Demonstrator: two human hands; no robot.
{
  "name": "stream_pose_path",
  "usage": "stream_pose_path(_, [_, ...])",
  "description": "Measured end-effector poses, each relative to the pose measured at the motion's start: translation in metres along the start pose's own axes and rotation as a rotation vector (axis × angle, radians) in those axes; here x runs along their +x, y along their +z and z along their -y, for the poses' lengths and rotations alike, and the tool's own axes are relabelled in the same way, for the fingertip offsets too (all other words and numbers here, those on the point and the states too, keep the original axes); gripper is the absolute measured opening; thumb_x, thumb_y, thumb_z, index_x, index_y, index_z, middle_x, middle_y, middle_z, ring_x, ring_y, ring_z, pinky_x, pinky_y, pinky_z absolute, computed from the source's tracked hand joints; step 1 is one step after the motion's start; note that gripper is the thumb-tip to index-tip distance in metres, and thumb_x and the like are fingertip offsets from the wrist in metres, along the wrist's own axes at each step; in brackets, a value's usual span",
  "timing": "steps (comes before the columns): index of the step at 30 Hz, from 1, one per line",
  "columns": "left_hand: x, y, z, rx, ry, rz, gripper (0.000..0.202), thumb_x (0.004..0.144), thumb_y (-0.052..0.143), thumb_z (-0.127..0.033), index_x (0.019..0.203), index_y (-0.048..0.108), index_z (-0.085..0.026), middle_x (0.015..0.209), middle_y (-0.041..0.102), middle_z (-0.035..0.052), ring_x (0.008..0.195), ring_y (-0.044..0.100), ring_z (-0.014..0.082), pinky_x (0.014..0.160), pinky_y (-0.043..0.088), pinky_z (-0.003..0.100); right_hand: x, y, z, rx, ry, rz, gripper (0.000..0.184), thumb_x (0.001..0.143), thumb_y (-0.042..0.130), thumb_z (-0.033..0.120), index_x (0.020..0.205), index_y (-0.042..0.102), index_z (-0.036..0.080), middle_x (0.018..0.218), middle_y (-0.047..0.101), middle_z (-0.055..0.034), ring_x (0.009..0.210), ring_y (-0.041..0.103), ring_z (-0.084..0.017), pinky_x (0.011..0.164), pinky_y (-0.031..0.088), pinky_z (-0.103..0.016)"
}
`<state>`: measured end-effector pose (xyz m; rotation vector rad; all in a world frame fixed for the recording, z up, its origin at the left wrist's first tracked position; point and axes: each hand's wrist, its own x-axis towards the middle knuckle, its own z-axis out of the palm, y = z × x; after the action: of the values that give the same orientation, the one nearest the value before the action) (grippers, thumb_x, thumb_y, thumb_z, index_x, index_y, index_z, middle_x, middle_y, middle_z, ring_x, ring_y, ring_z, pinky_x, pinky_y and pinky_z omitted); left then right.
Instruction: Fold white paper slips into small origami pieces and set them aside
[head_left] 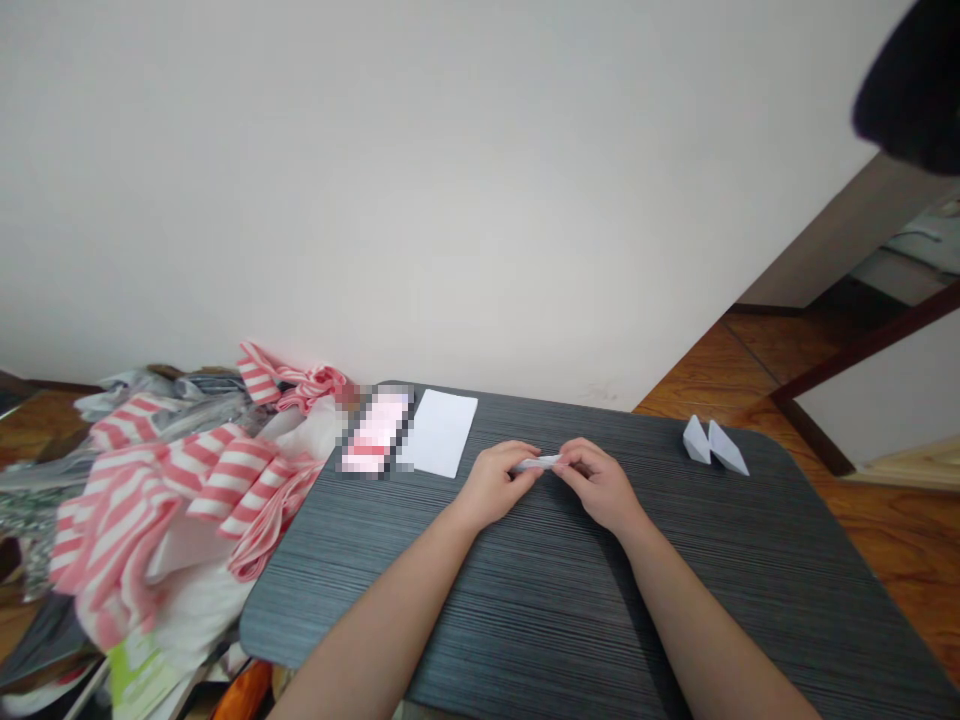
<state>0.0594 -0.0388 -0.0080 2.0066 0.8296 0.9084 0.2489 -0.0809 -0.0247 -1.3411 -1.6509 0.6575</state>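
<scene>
A small strip of folded white paper (541,462) is held between my two hands, just above the middle of the dark table. My left hand (498,482) pinches its left end, thumb underneath and fingers over the top. At the other end, my right hand (598,482) grips the paper between thumb and fingertips. Parts of the paper are hidden by my fingers. Closest to my left hand lies a stack or sheet of white paper (441,432). Off to the right stand folded white paper shapes (714,445) with pointed tops.
The dark wood-grain table (510,620) touches a pale wall (465,200). A blurred-out phone-like object (377,430) lies at its back left. Pink-and-white striped cloth (172,490) and plastic bags pile up beyond the left edge. Wooden floor (690,370) shows to the right.
</scene>
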Motion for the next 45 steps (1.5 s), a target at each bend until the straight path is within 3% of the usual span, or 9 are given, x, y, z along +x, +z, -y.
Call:
stream_pose_path(7, [-0.002,-0.002,-0.001,-0.017,-0.208,0.097,0.032,0.085,0.045,-0.039,0.086,0.067,-0.017,0.058,0.059,-0.0008,0.054,0.052,0.0105,0.055,0.039,0.02,0.0,-0.002,0.003,0.014,-0.005,0.039,0.018,0.085,0.049,0.028,0.073,0.059,0.019,0.086,0.058,-0.0052,0.074,0.056,-0.017,0.067,0.046,-0.029])
stream_pose_path(10, [-0.002,-0.002,-0.001,-0.066,-0.255,0.106,0.032,0.084,0.045,-0.04,0.087,0.067,-0.016,0.052,0.054,-0.0026,0.048,0.048,0.0089,0.05,0.036,0.019,-0.002,0.002,-0.002,0.048,0.051,0.016,0.015,0.086,0.048,0.029,0.085,0.059,0.02,0.074,0.058,-0.0031,0.066,0.057,-0.016,0.064,0.047,-0.03])
stream_pose_path(13, [-0.002,-0.003,-0.003,-0.088,-0.265,0.104,0.032,0.084,0.045,-0.04,0.085,0.067,-0.016,0.05,0.052,-0.0028,0.047,0.047,0.0085,0.049,0.034,0.019,-0.003,0.005,-0.007,0.113,0.119,-0.058,0.018,0.084,0.053,0.032,0.097,0.055,0.02,0.066,0.058,-0.0005,0.056,0.056,-0.015,0.056,0.048,-0.028])
stream_pose_path(16, [-0.001,-0.004,-0.004,-0.121,-0.267,0.101,0.034,0.084,0.045,-0.041,0.085,0.067,-0.016,0.05,0.051,-0.0031,0.046,0.046,0.0081,0.048,0.033,0.019,-0.003,0.005,-0.006,0.054,0.066,-0.107,0.014,0.082,0.056,0.032,0.09,0.06,0.02,0.082,0.063,-0.0052,0.058,0.058,-0.015,0.056,0.049,-0.029])
stream_pose_path(19, [-0.001,-0.004,-0.004,-0.128,-0.264,0.084,0.034,0.083,0.045,-0.041,0.084,0.067,-0.016,0.05,0.051,-0.0032,0.047,0.045,0.0083,0.049,0.034,0.019,-0.001,0.002,-0.002,-0.042,-0.031,-0.087,0.016,0.083,0.054,0.03,0.087,0.067,0.023,0.099,0.063,-0.0079,0.071,0.061,-0.018,0.061,0.051,-0.032])
stream_pose_path(25, [-0.001,-0.001,-0.002,-0.078,-0.263,0.044,0.035,0.084,0.045,-0.042,0.085,0.068,-0.016,0.05,0.052,-0.0026,0.05,0.046,0.0093,0.05,0.034,0.019,0.0,0.0,-0.002,-0.128,-0.121,-0.06,0.022,0.084,0.053,0.027,0.099,0.069,0.028,0.103,0.063,-0.0059,0.093,0.06,-0.022,0.079,0.05,-0.037])
stream_pose_path(34, [-0.001,0.0,0.0,-0.03,-0.206,-0.012,0.032,0.084,0.046,-0.039,0.092,0.07,-0.019,0.063,0.062,0.0016,0.063,0.054,0.0131,0.057,0.039,0.021,-0.001,0.0,-0.003,-0.095,-0.076,-0.021,0.02,0.081,0.056,0.029,0.097,0.069,0.028,0.107,0.061,-0.0063,0.068,0.059,-0.016,0.056,0.049,-0.03])
stream_pose_path(41, [-0.001,0.001,0.002,-0.039,-0.188,-0.006,0.031,0.084,0.047,-0.039,0.092,0.07,-0.02,0.068,0.065,0.0031,0.064,0.056,0.0138,0.058,0.04,0.021,0.0,0.0,-0.003,-0.074,-0.055,0.001,0.017,0.082,0.055,0.029,0.092,0.069,0.027,0.106,0.06,-0.0063,0.062,0.057,-0.014,0.054,0.046,-0.029])
stream_pose_path(45, [-0.002,0.001,0.001,-0.053,-0.183,0.008,0.031,0.085,0.046,-0.039,0.091,0.07,-0.02,0.071,0.066,0.003,0.064,0.056,0.0132,0.058,0.04,0.021,0.002,-0.001,0.002,-0.079,-0.058,0.005,0.016,0.083,0.054,0.027,0.088,0.069,0.025,0.1,0.06,-0.0063,0.073,0.058,-0.017,0.062,0.047,-0.031])
